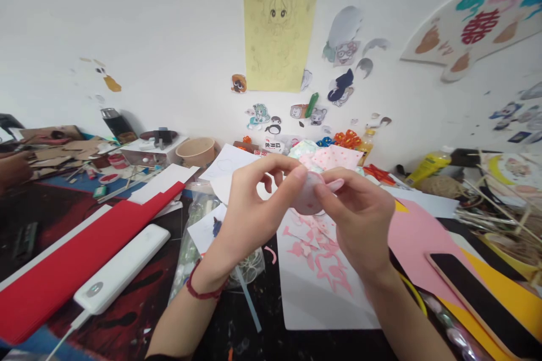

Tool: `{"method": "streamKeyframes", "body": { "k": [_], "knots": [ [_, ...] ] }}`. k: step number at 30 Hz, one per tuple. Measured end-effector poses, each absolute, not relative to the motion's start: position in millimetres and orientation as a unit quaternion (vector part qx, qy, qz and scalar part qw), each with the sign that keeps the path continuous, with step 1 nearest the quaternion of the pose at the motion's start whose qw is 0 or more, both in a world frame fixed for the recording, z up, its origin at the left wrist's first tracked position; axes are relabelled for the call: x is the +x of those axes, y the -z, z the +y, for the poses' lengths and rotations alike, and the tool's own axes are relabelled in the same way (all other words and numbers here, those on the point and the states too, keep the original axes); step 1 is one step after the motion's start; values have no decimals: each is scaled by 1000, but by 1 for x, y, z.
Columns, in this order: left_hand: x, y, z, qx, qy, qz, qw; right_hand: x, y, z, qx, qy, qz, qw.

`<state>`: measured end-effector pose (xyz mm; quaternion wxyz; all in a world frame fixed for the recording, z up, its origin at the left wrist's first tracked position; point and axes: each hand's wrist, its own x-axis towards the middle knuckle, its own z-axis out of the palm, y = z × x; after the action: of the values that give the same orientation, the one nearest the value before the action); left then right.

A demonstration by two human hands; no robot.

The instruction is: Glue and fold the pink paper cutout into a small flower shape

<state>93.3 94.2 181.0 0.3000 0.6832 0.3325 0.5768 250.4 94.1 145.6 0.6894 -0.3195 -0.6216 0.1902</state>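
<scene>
Both hands are raised over the table, holding a small, pale pink rounded piece [310,198] between them. My left hand [258,203], with a dark red bracelet at its wrist, pinches the piece's left edge between thumb and fingers. On the other side, my right hand [359,214] grips it with thumb and fingers, and a narrow pink tip sticks out past the fingers. Under the hands, pink paper cutouts [332,271] lie on a white sheet [313,309].
A white power bank [122,268] and red paper [76,271] lie left. On the right are a phone [478,304], pink paper [423,242] and a yellow bottle [429,166]. A paper bowl [195,152] stands behind. Another person's hand [12,170] shows far left.
</scene>
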Motion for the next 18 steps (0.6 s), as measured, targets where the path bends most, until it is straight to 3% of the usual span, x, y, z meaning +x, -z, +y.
{"method": "streamKeyframes", "body": {
  "k": [8,15,18],
  "knots": [
    [93,-178,99,683,-582,343,277,249,-145,98,-322,-220,-598,700],
    [94,-176,112,745,-494,337,294,248,-142,108,-300,-357,-454,759],
    [95,-172,116,703,-550,316,321,248,-140,112,-294,-369,-485,737]
  ]
}}
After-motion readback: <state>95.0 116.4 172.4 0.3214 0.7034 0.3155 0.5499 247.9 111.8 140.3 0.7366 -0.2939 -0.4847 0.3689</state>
